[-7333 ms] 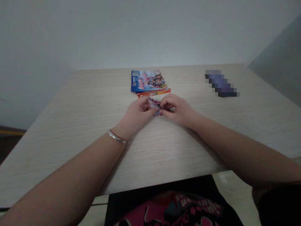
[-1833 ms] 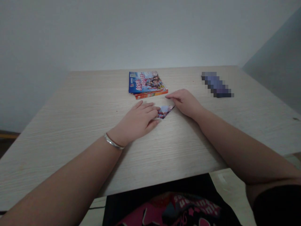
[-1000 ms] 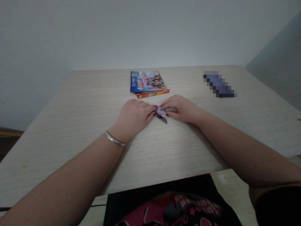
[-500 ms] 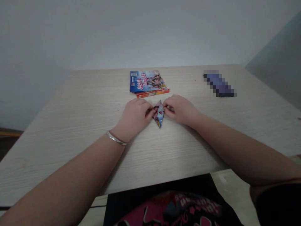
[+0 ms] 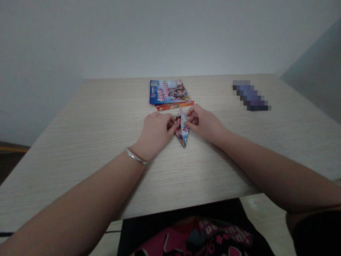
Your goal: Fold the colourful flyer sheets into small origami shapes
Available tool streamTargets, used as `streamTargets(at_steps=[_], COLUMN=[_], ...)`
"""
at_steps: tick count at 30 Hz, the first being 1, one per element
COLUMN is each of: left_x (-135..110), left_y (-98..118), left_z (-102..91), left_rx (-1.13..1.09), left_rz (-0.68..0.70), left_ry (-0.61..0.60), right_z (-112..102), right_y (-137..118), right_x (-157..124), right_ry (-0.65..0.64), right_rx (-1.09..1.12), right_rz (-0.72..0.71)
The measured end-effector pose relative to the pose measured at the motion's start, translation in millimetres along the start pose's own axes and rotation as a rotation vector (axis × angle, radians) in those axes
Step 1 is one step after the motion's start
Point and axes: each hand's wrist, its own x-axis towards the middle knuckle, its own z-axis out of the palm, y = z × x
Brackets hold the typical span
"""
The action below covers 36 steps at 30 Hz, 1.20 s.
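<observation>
A small piece of folded printed paper point(image 5: 183, 132), diamond-like with a sharp point toward me, rests on the table in front of me. My left hand point(image 5: 160, 131) is closed, its thumb and forefinger pinching the paper's left edge; a silver bracelet point(image 5: 135, 156) circles that wrist. From the other side, my right hand point(image 5: 204, 122) has its thumb on the paper's right edge, with its fingers curled above. The paper's far tip reaches up between both hands. Fingertips partly cover its sides.
Just beyond my hands lies a stack of printed leaflets point(image 5: 170, 91), blue on top with orange edges below. A pixelated dark flat object point(image 5: 252, 96) is at the right back. The pale wooden table point(image 5: 101, 117) meets a wall behind.
The right-hand flap of the folded paper has opened outward, and its right side looks wider. My right fingers have lifted a little from it. The view has shifted slightly.
</observation>
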Motion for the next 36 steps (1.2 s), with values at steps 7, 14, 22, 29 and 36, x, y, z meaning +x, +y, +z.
streamTargets(at_steps=[7, 14, 22, 29, 36], left_x=[-3.4, -4.0, -11.3, -8.3, -8.5], left_y=[5.1, 12.9, 22.2, 8.8, 9.1], left_z=[-3.4, -9.7, -12.2, -4.1, -5.5], left_rx=[0.169, 0.233, 0.283, 0.151, 0.123], left_rz=[0.085, 0.118, 0.192, 0.174, 0.237], left_ry=[-0.029, -0.036, -0.036, -0.013, -0.082], right_z=[0.7, 0.6, 1.7, -2.7, -5.4], right_y=[-1.2, 0.5, 0.6, 7.7, 5.2], right_x=[2.4, 4.2, 4.9, 5.5, 1.8], right_ry=[-0.028, -0.015, 0.020, 0.029, -0.021], right_rx=[-0.195, -0.253, -0.302, -0.278, -0.378], right_rz=[-0.173, -0.145, -0.179, -0.383, -0.424])
